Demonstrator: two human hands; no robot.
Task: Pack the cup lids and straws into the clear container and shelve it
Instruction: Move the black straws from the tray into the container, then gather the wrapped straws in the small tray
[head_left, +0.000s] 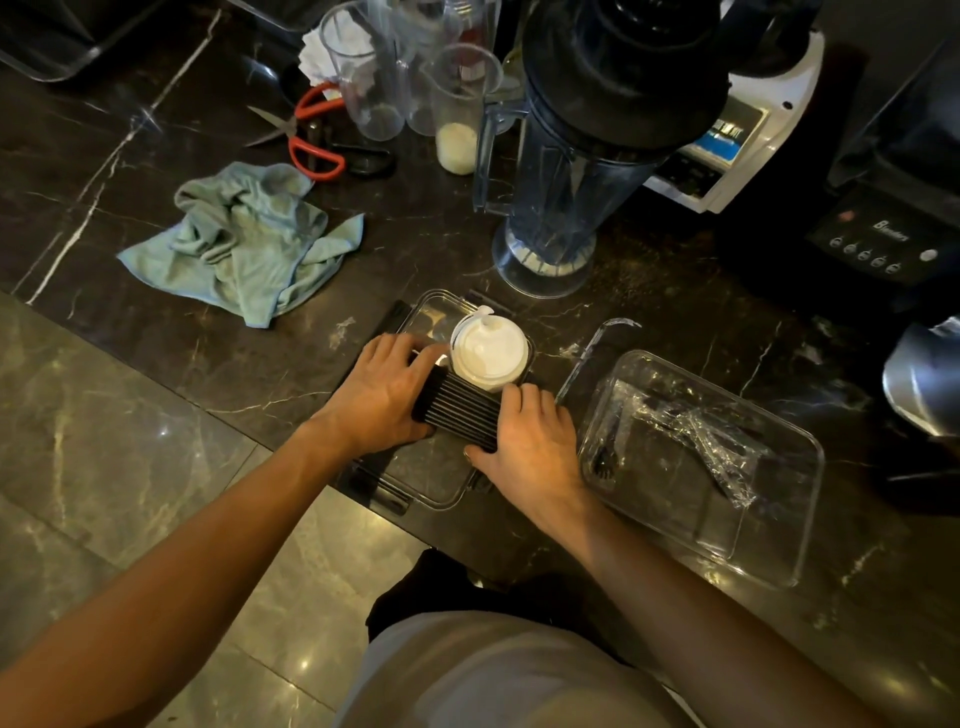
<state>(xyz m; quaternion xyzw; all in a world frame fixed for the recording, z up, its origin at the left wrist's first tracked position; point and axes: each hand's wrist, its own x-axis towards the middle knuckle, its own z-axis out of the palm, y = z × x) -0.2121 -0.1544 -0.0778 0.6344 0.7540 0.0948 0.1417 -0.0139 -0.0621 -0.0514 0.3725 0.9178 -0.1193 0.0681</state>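
Note:
A clear container (439, 491) with black side clips sits at the counter's near edge. Inside it, at the far end, stands a stack of white cup lids (488, 353). A flat bundle of black straws (460, 411) lies across the container just in front of the lids. My left hand (382, 392) holds the bundle's left end and my right hand (530, 441) holds its right end, both resting on the straws. A second clear tray (779, 566), perhaps the lid, lies to the right with crumpled plastic wrap (701, 431) in it.
A teal cloth (244, 244) lies at the left. Red-handled scissors (306, 132), clear cups (363, 78) and a blender jug (561, 208) stand behind the container. A black blender base (878, 239) and a metal pitcher (924, 379) are at the right.

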